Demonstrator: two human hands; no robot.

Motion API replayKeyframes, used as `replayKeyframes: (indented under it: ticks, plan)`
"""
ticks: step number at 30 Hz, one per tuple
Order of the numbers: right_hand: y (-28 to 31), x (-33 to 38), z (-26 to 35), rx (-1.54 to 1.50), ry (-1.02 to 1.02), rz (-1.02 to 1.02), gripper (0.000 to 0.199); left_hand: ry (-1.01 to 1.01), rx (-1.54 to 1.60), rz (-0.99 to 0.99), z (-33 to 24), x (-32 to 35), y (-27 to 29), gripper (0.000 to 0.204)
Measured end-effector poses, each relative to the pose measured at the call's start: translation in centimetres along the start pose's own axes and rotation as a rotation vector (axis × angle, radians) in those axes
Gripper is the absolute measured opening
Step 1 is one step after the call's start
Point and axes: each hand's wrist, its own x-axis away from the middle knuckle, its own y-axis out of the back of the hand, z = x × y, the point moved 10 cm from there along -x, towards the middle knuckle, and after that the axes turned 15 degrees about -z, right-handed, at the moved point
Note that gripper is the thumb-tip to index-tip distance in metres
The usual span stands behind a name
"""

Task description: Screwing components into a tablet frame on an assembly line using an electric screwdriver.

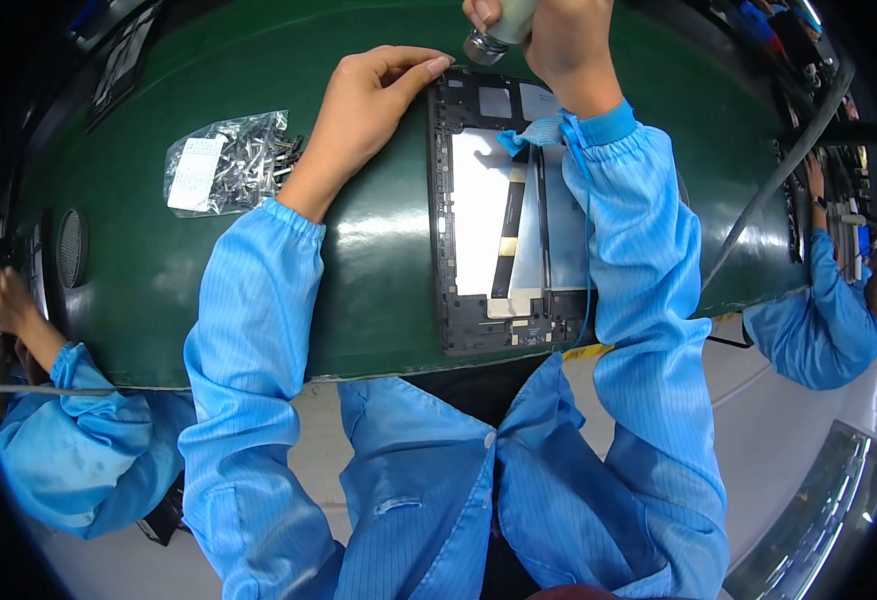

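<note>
Well, my right hand (570,45) had its fingers (482,10) curled round a pale, metal-ended cylinder (511,22) near the far edge of the opened, black-framed device (478,220). That device lay on the green surface (368,290) before me, partly covered by my right sleeve (633,220). My left hand (363,105) had thumb and forefinger close together at its far left corner; whether they pinched anything small, I couldn't tell. Farther left lay a clear bag of metallic parts (248,165).
</note>
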Motion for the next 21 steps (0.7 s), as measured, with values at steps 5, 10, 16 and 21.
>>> replayKeyframes:
  ticks: [5, 10, 16, 21]
  plan:
    - [-0.4, 0.3, 0.3, 0.004, 0.009, 0.018, 0.015, -0.032, -0.076, -0.003, 0.0, 0.0, 0.0, 0.028]
    - [-0.4, 0.4, 0.5, -0.005, 0.021, 0.019, 0.014, -0.013, -0.07, 0.027, 0.1, -0.4, 0.1, 0.029]
    - [-0.6, 0.6, 0.6, 0.006, 0.023, 0.014, 0.015, 0.028, -0.132, 0.145, 0.6, -0.6, -0.5, 0.03]
    - [-0.7, 0.6, 0.6, -0.005, 0.033, 0.027, 0.015, -0.17, -0.139, 0.058, -0.5, -0.7, 0.0, 0.027]
